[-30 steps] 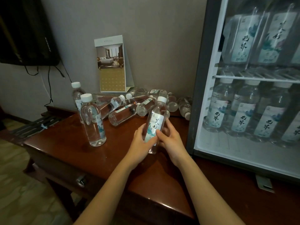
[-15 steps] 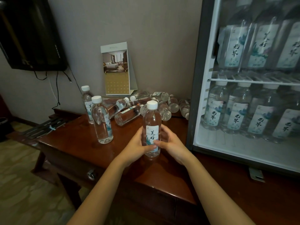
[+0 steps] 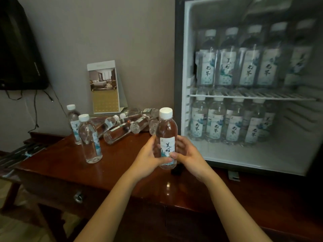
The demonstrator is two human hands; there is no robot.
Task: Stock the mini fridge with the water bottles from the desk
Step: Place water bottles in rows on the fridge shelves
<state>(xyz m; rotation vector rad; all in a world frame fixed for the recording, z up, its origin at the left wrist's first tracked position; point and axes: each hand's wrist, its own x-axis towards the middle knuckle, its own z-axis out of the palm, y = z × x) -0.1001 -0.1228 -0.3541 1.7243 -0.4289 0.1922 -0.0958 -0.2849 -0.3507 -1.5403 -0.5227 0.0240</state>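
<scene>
One upright bottle [image 3: 167,131] just beside fridge [image 3: 178,67] frame

- The held bottle [image 3: 167,137], white-capped, is standing upright between left hand [image 3: 148,159] and right hand [image 3: 191,158].
- Two bottles [image 3: 90,138] are standing on the desk [image 3: 61,163]; a pile [image 3: 122,130] is lying behind.
- The fridge [image 3: 178,67] is standing open, holding upright rows [image 3: 236,67].

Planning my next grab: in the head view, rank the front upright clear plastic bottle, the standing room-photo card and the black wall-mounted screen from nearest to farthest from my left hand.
1. Front upright clear plastic bottle: on the wooden desk, left of the left hand.
2. Standing room-photo card: at the desk's back.
3. Black wall-mounted screen: far upper left.
</scene>
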